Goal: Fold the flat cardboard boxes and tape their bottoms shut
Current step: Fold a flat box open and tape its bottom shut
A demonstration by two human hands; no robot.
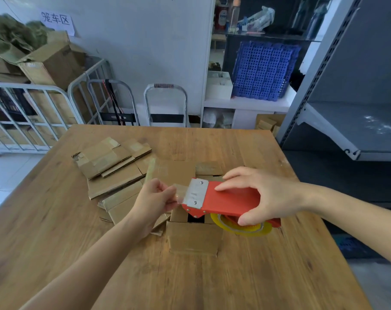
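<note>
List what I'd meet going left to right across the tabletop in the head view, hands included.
Stack of flat boxes → left hand, pinching the tape end → tape dispenser → right hand gripping it. The folded box underneath overlaps these, so it is left out.

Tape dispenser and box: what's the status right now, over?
Left hand pinches the tape end; right hand grips the red tape dispenser. Box beneath, gap open, not yet taped. Flat boxes lie left, out of the way.

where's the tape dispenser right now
In the head view the red tape dispenser is held in the right hand, right of centre above the cardboard box, with the left hand pinching its tape end.
</note>
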